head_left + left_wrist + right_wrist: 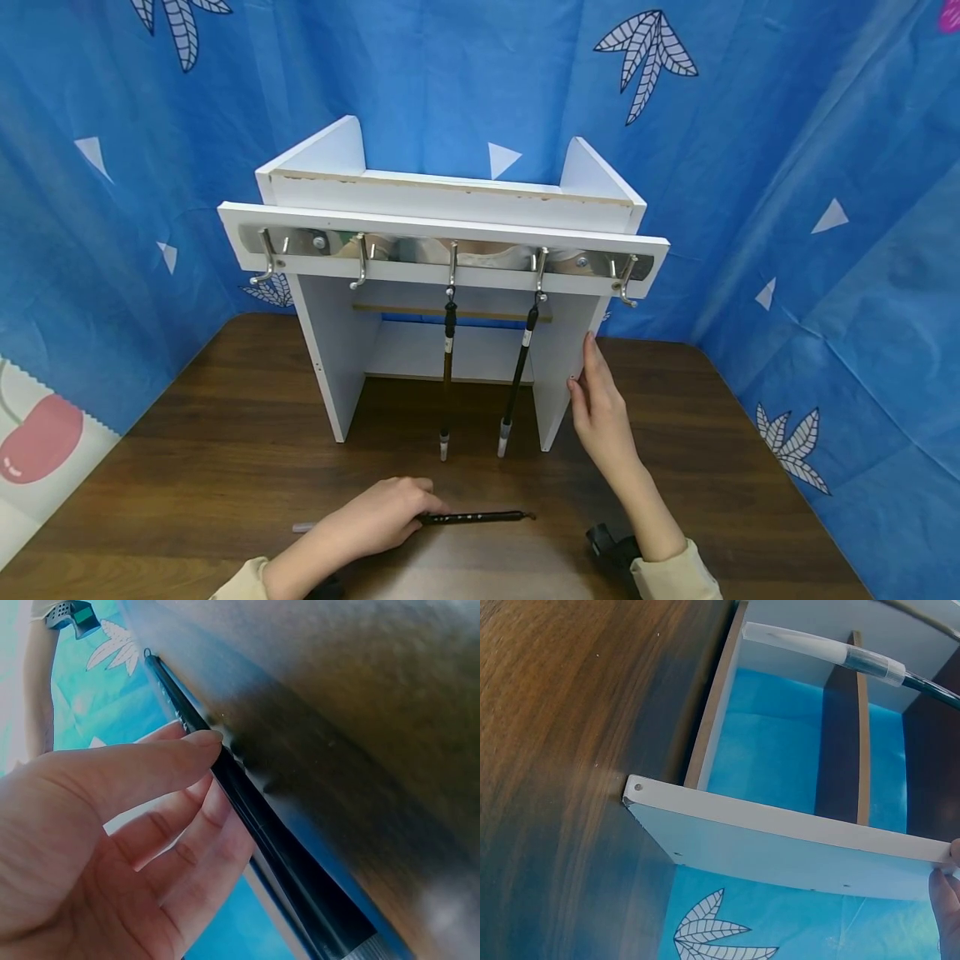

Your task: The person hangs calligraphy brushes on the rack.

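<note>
My left hand [382,512] pinches a dark calligraphy brush [480,517] between thumb and fingers, low over the tabletop. Its hanging loop points right, while its pale capped end [303,527] shows left of the wrist. In the left wrist view, the thumb lies across the black handle [247,799]. My right hand [603,417] touches the right side panel [567,358] of a white shelf unit, fingers extended along it and thumb near its front edge. Two capped brushes hang from the unit's hook rail [487,227]: one brush [448,358] at the middle hook, another brush [517,367] to its right.
Other metal hooks, such as the leftmost hook [266,254], carry no brush. The unit stands on a dark wooden table [187,450]. Blue patterned cloth [465,75] hangs behind and at both sides. A black device [615,550] sits by the right wrist.
</note>
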A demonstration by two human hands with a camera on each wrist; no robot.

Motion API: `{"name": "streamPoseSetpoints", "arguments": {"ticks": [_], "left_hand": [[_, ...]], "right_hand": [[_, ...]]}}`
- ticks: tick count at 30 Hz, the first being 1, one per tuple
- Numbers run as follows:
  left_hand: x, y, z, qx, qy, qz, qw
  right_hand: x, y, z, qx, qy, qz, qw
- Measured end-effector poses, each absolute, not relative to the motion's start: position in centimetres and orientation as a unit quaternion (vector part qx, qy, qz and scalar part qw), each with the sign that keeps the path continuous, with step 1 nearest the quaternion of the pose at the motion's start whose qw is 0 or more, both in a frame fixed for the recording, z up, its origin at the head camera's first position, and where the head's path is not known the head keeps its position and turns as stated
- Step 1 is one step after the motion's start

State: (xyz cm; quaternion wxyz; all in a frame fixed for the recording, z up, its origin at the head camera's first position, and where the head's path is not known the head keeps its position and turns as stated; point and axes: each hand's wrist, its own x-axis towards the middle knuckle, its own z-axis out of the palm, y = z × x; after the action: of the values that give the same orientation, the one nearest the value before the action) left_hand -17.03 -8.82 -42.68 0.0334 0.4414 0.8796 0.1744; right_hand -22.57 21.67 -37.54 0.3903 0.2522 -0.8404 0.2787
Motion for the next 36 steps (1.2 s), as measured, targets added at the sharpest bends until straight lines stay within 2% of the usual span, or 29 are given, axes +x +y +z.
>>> {"name": "streamPoseSetpoints", "arguments": {"ticks": [12,36], "left_hand": [[-16.6,-9.9,-42.3,0.441,0.876,0.192,0.044],[-16.3,-12.3,-41.3,0.435,0.871,0.227,0.026]], "right_hand": [[-22.3,21.7,-37.6,0.248,-0.843,0.282,0.386],[-22.5,21.7,-37.6,0.249,-0.842,0.280,0.388]]}}
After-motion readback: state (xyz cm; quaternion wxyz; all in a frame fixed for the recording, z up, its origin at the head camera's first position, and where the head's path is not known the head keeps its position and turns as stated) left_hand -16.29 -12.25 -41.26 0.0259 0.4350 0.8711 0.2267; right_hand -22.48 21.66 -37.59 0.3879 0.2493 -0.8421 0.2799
